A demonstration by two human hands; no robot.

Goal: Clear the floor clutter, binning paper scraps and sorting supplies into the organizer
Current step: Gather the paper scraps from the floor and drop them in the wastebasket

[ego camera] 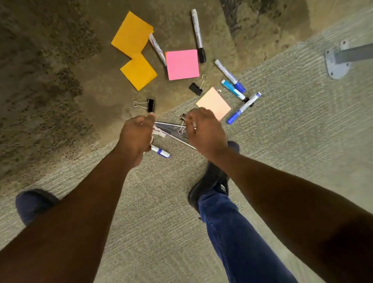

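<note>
My left hand (136, 138) is curled shut on white paper scraps (159, 132) low over the floor. My right hand (204, 132) pinches a black binder clip (181, 125) by its fingertips. Between the hands lies a dark triangular scrap (172, 131). A blue-capped marker (161, 152) pokes out below my left hand. Further out lie two orange sticky pads (132, 33) (138, 72), a pink pad (182, 64), a peach pad (213, 102), a black marker (198, 35), several blue markers (229, 75), and two more binder clips (149, 105) (196, 87).
A grey table leg with its round floor mount (335, 62) stands at the right. My dark shoe (208, 186) and jeans leg are just below my right hand, and my other shoe (32, 205) is at the left. No bin or organizer is in view.
</note>
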